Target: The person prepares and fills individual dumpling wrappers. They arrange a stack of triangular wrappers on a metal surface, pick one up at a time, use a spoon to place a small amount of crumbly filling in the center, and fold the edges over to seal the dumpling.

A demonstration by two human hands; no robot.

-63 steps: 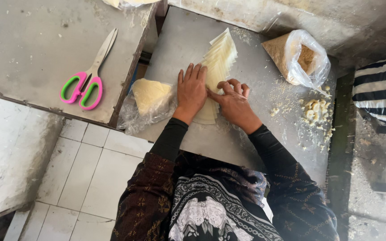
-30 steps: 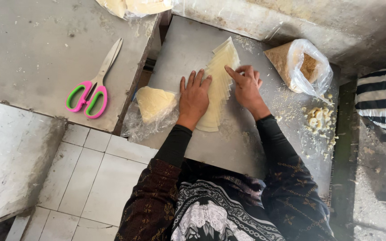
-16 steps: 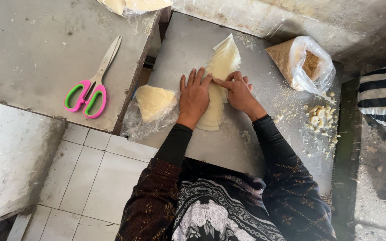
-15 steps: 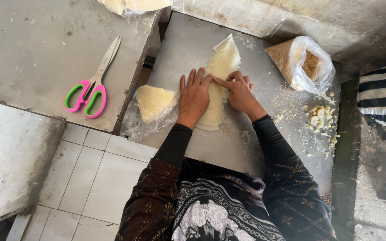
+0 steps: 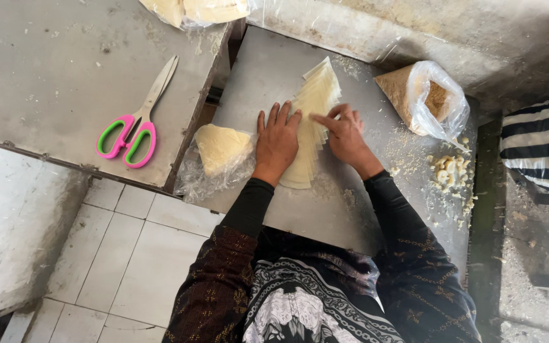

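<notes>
Both hands rest on a fanned stack of thin, pale yellow dough sheets [image 5: 312, 121] lying on the grey metal worktop [image 5: 300, 209]. The left hand [image 5: 277, 141] lies flat with fingers spread, pressing the stack's left side near its wide end — grasping nothing. The right hand [image 5: 344, 132] sits on the right side, its fingers curled and one fingertip pointing across the sheets; it presses rather than grips. Just left of the left hand, a clear plastic bag [image 5: 214, 166] holds another pale wedge of dough. To the right stands a plastic bag of brown crumbs [image 5: 428, 100], with pale scraps [image 5: 449, 171] near it. Pink-and-green scissors [image 5: 136, 124] lie well apart on the neighbouring worktop.
</notes>
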